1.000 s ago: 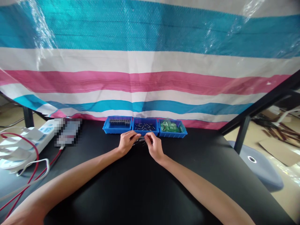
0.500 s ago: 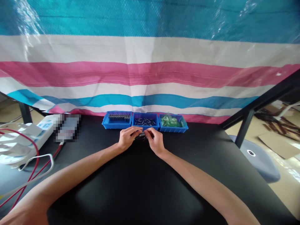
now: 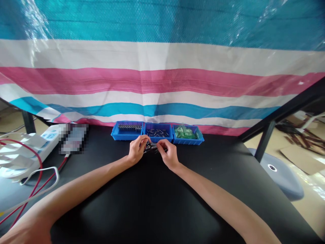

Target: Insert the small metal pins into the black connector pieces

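Note:
Both arms reach far across a black table [image 3: 152,203]. My left hand [image 3: 137,150] and my right hand [image 3: 168,153] meet just in front of three small blue bins, fingers pinched together around small dark metal parts [image 3: 152,146] held between them. Directly behind the hands, the middle bin [image 3: 157,132] holds loose small metal pins. To its left, another bin [image 3: 127,130] carries a neat row of dark metal pieces, and the right bin [image 3: 188,134] is filled with green parts.
A white power strip [image 3: 48,139] with red and white cables [image 3: 38,176] lies at the table's left edge, beside a blurred flat item [image 3: 73,138]. A striped blue, white and pink tarp [image 3: 162,67] hangs behind the bins. A grey round object [image 3: 279,174] sits on the floor at right.
The view has tilted slightly, so bins and hands sit a little higher in the picture. My hands stay together before the middle bin, with fingers shifting slightly on the small parts.

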{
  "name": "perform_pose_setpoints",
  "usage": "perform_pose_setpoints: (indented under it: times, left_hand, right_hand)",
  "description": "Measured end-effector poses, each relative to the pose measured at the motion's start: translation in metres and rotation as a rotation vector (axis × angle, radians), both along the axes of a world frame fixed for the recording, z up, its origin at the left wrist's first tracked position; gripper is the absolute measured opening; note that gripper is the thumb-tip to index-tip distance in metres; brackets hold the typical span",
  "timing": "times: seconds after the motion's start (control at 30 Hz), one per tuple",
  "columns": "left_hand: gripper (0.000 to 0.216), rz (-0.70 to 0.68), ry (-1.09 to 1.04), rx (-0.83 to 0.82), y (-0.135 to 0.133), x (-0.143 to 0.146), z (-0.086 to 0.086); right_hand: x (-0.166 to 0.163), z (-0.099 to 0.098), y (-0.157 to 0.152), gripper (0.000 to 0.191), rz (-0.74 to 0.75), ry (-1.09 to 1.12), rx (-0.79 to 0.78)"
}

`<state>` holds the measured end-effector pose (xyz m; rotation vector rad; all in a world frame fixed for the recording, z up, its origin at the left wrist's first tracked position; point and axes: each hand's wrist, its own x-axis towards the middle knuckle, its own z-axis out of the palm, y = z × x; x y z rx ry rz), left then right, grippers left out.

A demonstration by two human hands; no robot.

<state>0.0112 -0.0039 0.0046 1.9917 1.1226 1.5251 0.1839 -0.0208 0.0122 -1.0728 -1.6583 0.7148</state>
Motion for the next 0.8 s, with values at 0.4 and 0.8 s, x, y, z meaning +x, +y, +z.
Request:
perform_pose_setpoints:
  times: [0.4,0.8]
  left_hand:
    - [0.024,0.025,0.181,0.155,0.0024,-0.0014,0.0037]
    - [0.017,-0.03,0.119,0.211,0.007,0.0018,0.0005]
  right_hand:
    - [0.0024,-0.0043,-0.0021,0.019,0.047,0.006,-0.031]
    - [0.0019,-0.0075,0.0009,0.019,0.032,0.046,0.017]
